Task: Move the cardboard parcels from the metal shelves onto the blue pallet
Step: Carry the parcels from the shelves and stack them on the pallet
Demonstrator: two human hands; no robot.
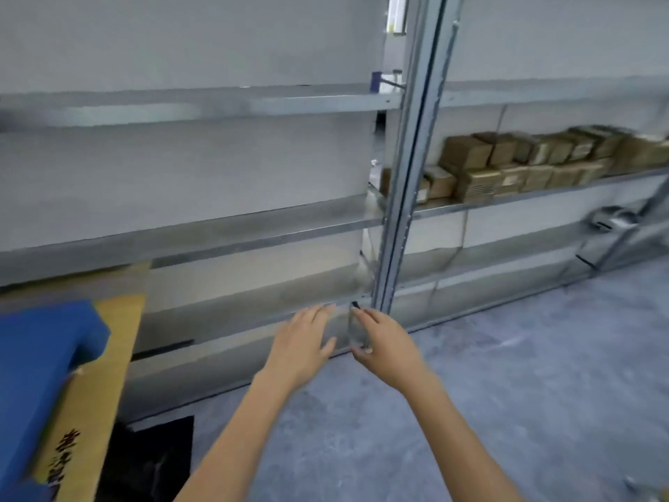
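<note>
1. Reaching out ahead of us, our left hand (pixel 304 342) is flat, with straight, spread fingers and the palm down. It holds nothing.
2. Our right hand (pixel 385 344) is just beside the left hand, its fingers and thumb curved round a blurry grey patch (pixel 358 329) between the two hands. We cannot tell if it grips anything.
3. We see cardboard parcels (pixel 525 161) well above and to the right of the right hand, stacked two layers high on the metal shelves (pixel 543 195).
4. We see a steel post (pixel 409 175) rising just beyond the right hand's fingertips.
5. We see a blue block (pixel 43 356) well left of the left hand, lying on a tan box (pixel 105 375) with black print. We cannot tell if it is the pallet.
6. We see grey floor (pixel 506 375) below and to the right of both hands.
</note>
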